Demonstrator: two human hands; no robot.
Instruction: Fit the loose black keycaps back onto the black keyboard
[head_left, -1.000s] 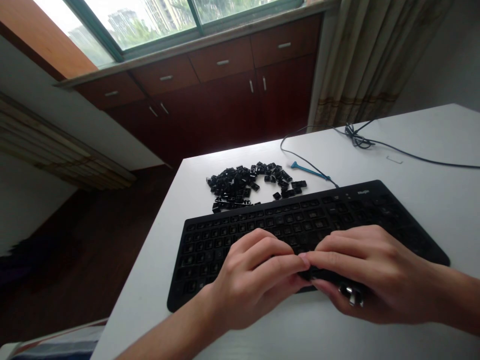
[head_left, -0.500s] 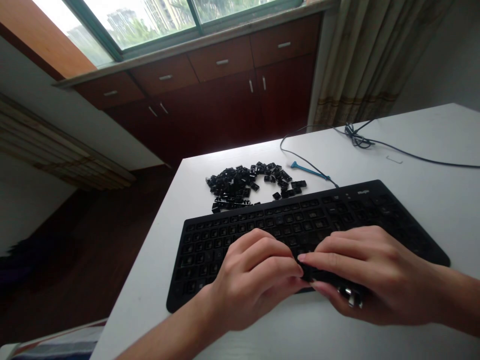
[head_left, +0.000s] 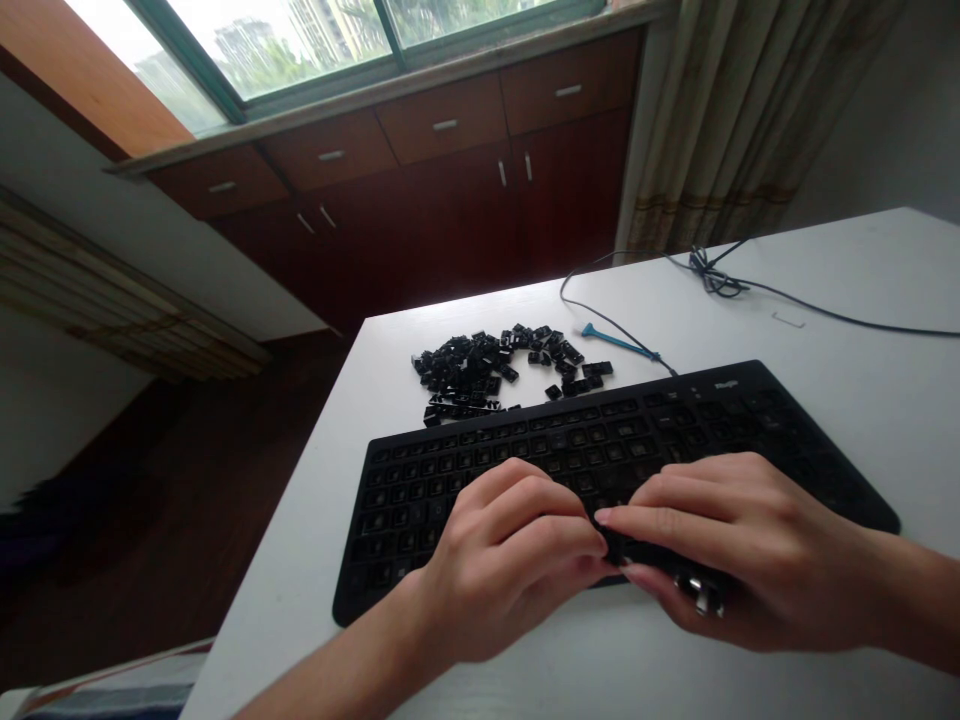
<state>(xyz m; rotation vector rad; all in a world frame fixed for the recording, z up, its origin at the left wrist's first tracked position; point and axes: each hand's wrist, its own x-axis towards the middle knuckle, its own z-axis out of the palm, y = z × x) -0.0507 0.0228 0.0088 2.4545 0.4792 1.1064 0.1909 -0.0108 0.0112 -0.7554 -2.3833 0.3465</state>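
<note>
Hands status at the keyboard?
Left hand, right hand: fingertips meeting over the front keys of the black keyboard. Loose keycaps heaped beyond it, away from both hands.

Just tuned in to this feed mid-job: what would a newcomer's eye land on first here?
The two bare hands stand out first: the left hand and right hand meet at the front of a black keyboard. Behind the keyboard, a heap of loose black keycaps lies on the white table, with a small blue tool just to its right.

Overexposed window (head_left: 277, 50) glare, dim shadowy room, curved wide-angle edges
</note>
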